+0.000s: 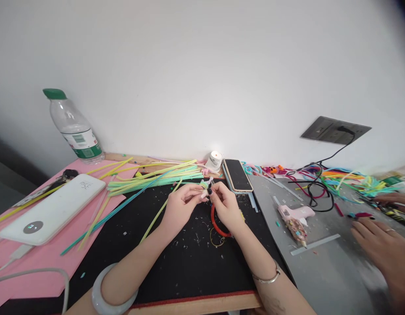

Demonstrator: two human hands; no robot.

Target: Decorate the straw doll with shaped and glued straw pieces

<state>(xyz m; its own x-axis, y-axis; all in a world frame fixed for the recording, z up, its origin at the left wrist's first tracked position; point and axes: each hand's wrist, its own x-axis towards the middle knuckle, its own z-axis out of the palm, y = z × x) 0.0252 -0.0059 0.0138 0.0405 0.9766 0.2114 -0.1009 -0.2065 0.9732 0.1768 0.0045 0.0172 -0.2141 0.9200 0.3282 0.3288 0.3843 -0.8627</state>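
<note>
My left hand (180, 206) and my right hand (227, 207) meet above the black mat (189, 267), fingertips pinched together. Between them is a small pale-and-green fuzzy craft piece (206, 184), partly covered by my fingers, so its exact shape is hard to make out. Beneath my right hand lies a red loop-shaped handle (217, 225), perhaps of scissors; the rest is hidden. A thin yellowish ring of wire (216, 238) rests on the mat close by. Left of my hands, green and yellow pipe cleaners (156, 177) lie in a bundle.
A white power bank (54, 210) lies on pink paper (41, 273) at left, near a plastic bottle (78, 127). A phone (238, 175) and small white cup (214, 161) stand behind. Right are a pink glue gun (294, 214), black cable (320, 210) and another person's hand (376, 238).
</note>
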